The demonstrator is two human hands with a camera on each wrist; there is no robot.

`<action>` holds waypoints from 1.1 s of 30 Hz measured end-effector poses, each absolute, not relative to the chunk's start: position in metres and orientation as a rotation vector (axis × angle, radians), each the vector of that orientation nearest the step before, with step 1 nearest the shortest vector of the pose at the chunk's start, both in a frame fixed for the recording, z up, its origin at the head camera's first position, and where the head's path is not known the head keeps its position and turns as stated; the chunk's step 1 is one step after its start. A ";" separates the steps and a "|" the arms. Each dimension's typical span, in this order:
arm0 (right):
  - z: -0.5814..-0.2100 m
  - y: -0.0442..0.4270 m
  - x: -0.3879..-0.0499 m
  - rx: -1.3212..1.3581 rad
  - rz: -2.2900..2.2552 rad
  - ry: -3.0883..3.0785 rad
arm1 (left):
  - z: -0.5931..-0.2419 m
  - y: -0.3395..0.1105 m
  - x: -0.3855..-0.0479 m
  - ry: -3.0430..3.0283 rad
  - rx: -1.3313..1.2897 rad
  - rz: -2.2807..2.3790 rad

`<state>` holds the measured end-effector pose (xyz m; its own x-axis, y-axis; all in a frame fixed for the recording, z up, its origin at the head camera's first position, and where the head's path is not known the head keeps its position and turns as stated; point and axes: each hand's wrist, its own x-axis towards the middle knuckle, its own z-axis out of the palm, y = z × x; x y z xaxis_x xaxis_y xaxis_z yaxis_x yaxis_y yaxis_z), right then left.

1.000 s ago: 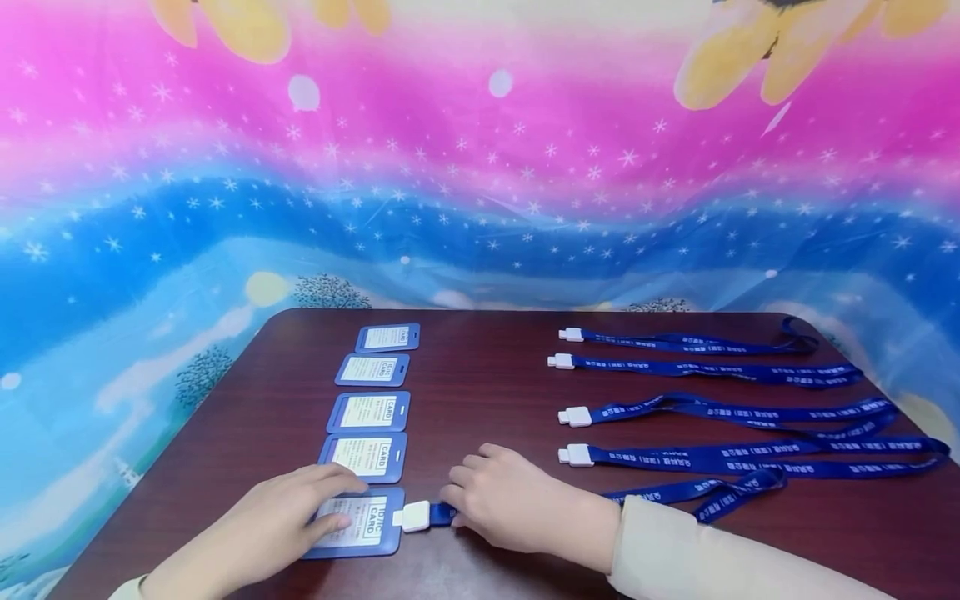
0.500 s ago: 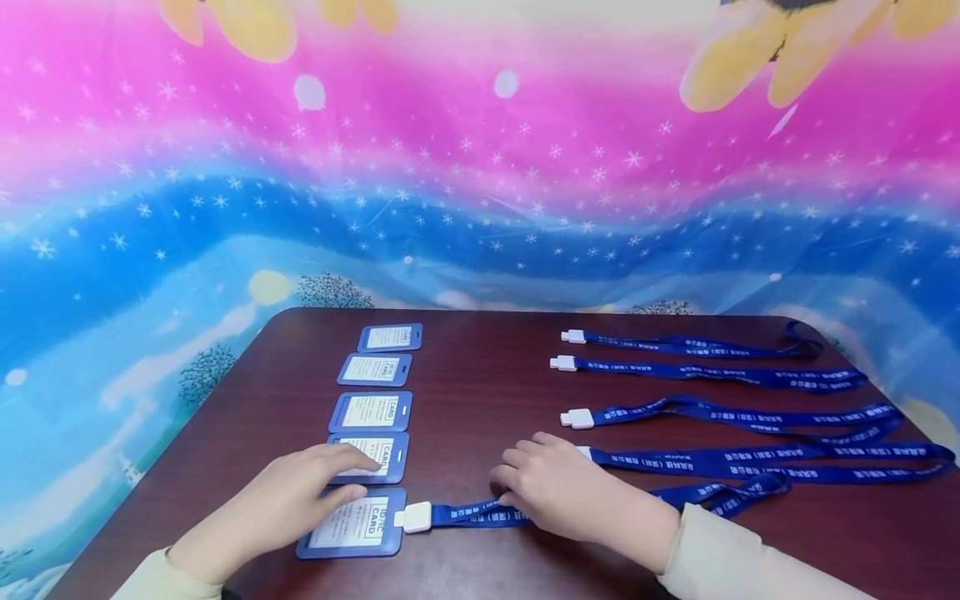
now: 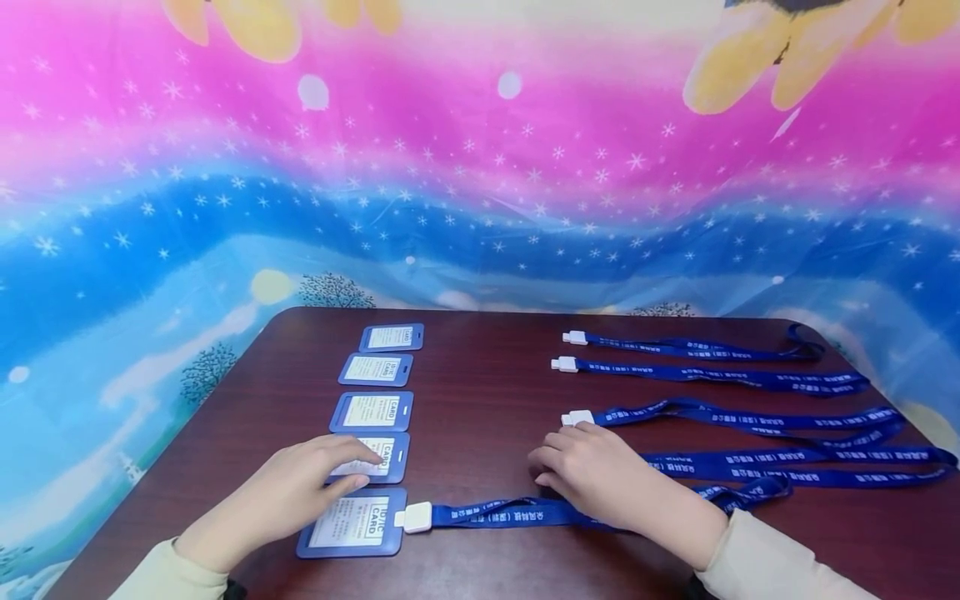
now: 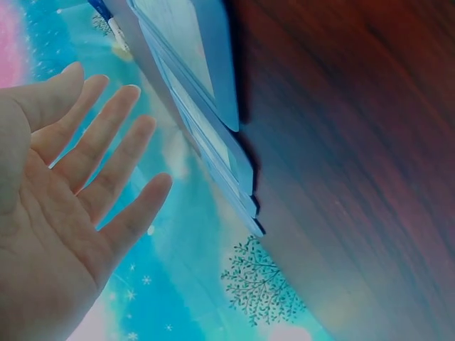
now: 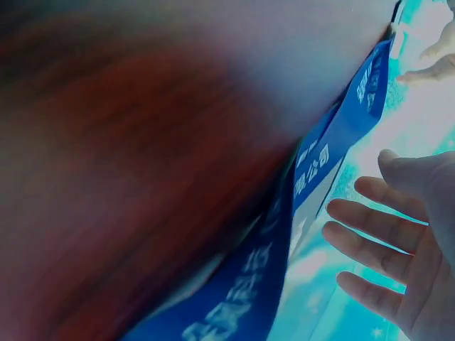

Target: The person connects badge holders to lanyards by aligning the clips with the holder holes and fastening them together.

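1. The nearest card holder (image 3: 351,523) lies flat at the front left of the table (image 3: 480,392), a blue rounded rectangle framing a pale printed insert marked "ID/IC CARD".
2. A white clip (image 3: 417,517) meets its right edge at the slot; whether it is hooked through cannot be told. From the clip, a blue lanyard (image 3: 502,514) with white lettering runs right, its band slightly twisted, and passes under the right forearm.
3. The left hand (image 3: 306,482) is released, fingers apart and grasping nothing, above the neighbouring holder (image 3: 400,473); its wrist view shows the palm clear of the holders.
4. The right hand (image 3: 588,465) is likewise released, fingers loosely extended over the lanyard, apart from the band in its wrist view.
5. The holders look smooth and stiff, the straps flat and woven, the clip glossy; the tabletop is dark reddish-brown with wood grain.
6. Three further card holders (image 3: 371,412) continue the column behind; four other lanyards (image 3: 697,373) lie to the right.
7. The right hand hides one lanyard's clip; the left covers part of the neighbouring holder.
8. A pink-and-blue snowflake cloth (image 3: 465,150) hangs behind.
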<state>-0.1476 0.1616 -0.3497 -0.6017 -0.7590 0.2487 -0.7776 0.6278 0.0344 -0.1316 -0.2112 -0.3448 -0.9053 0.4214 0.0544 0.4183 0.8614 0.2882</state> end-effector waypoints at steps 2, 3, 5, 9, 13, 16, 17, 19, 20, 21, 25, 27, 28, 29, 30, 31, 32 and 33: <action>-0.349 0.166 -0.148 1.238 0.116 -2.605 | -0.346 -0.211 -0.132 3.026 0.672 0.460; -0.348 0.168 -0.148 1.230 0.117 -2.600 | -0.347 -0.210 -0.133 3.028 0.671 0.459; -0.348 0.173 -0.149 1.214 0.112 -2.590 | -0.348 -0.210 -0.134 3.030 0.674 0.455; -0.349 0.182 -0.150 1.182 0.110 -2.574 | -0.349 -0.209 -0.137 3.042 0.713 0.448; -0.352 0.190 -0.153 1.135 0.119 -2.590 | -0.349 -0.209 -0.142 3.059 0.730 0.450; -0.354 0.195 -0.155 1.095 0.119 -2.613 | -0.350 -0.210 -0.146 3.078 0.722 0.446; -0.354 0.196 -0.155 1.087 0.120 -2.617 | -0.350 -0.210 -0.147 3.088 0.719 0.444; -0.354 0.199 -0.157 1.072 0.119 -2.622 | -0.351 -0.210 -0.150 3.111 0.718 0.439; -0.355 0.200 -0.157 1.066 0.119 -2.621 | -0.351 -0.210 -0.151 3.123 0.716 0.435; -0.355 0.200 -0.158 1.065 0.118 -2.618 | -0.351 -0.210 -0.152 3.133 0.712 0.434; -0.355 0.203 -0.161 1.059 0.120 -2.624 | -0.353 -0.210 -0.155 3.153 0.692 0.436; -0.355 0.204 -0.161 1.052 0.118 -2.640 | -0.354 -0.209 -0.157 3.155 0.691 0.439; -0.355 0.205 -0.161 1.046 0.117 -2.652 | -0.355 -0.209 -0.157 3.155 0.694 0.439; -0.355 0.205 -0.161 1.039 0.115 -2.663 | -0.356 -0.208 -0.158 3.154 0.697 0.439; -0.355 0.206 -0.161 1.033 0.110 -2.675 | -0.356 -0.208 -0.158 3.154 0.699 0.440; -0.355 0.206 -0.162 1.027 0.106 -2.687 | -0.357 -0.208 -0.159 3.153 0.699 0.441; -0.355 0.207 -0.162 1.023 0.102 -2.701 | -0.357 -0.207 -0.159 3.149 0.697 0.444; -0.355 0.207 -0.162 1.021 0.101 -2.716 | -0.358 -0.207 -0.160 3.143 0.695 0.446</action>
<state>-0.1621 0.2070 -0.3546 -0.7277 -0.6405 0.2453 -0.6570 0.7537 0.0188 -0.1600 -0.2069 -0.3580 -0.9029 0.3977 0.1632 0.4274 0.8712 0.2414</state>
